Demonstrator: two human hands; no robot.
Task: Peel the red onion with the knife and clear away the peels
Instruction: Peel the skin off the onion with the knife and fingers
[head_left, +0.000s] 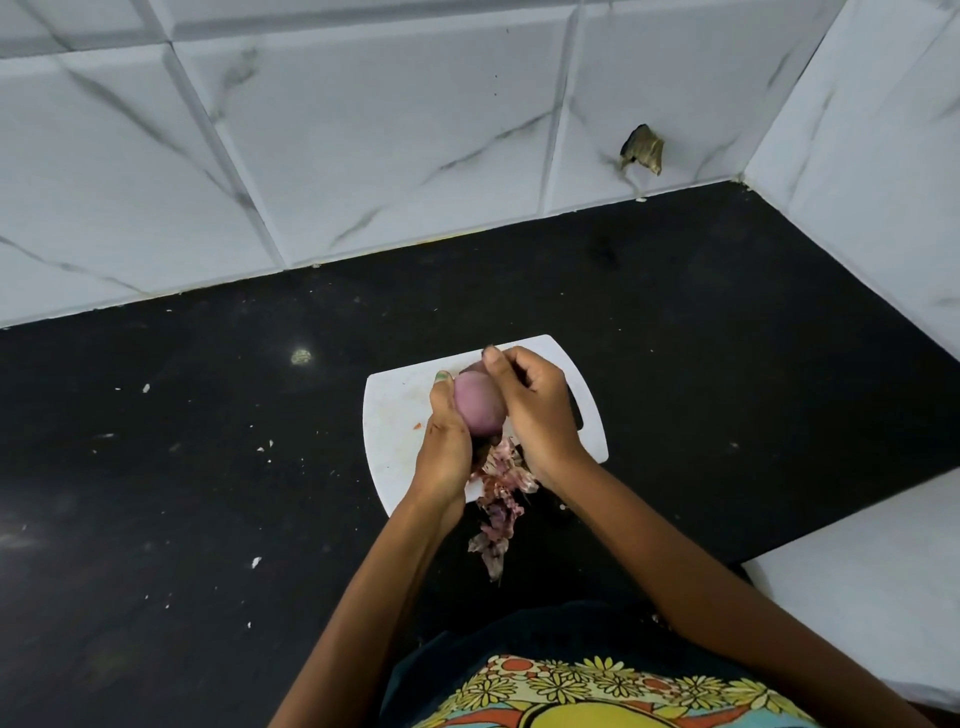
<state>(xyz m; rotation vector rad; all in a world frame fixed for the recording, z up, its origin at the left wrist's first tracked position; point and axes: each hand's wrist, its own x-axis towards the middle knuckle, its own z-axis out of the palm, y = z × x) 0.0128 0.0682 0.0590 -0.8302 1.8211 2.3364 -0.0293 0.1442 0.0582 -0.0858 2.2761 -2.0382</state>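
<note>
Over the white cutting board (395, 415), the left hand (444, 441) grips the red onion (479, 408). The right hand (535, 410) pinches its top, fingers curled. Peels (501, 499) trail off the board's near edge.

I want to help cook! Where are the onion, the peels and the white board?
red onion (479, 410): head view, its smooth peeled side.
peels (501, 486): head view, middle of the pile.
cutting board (395, 415): head view, bare left part.
</note>
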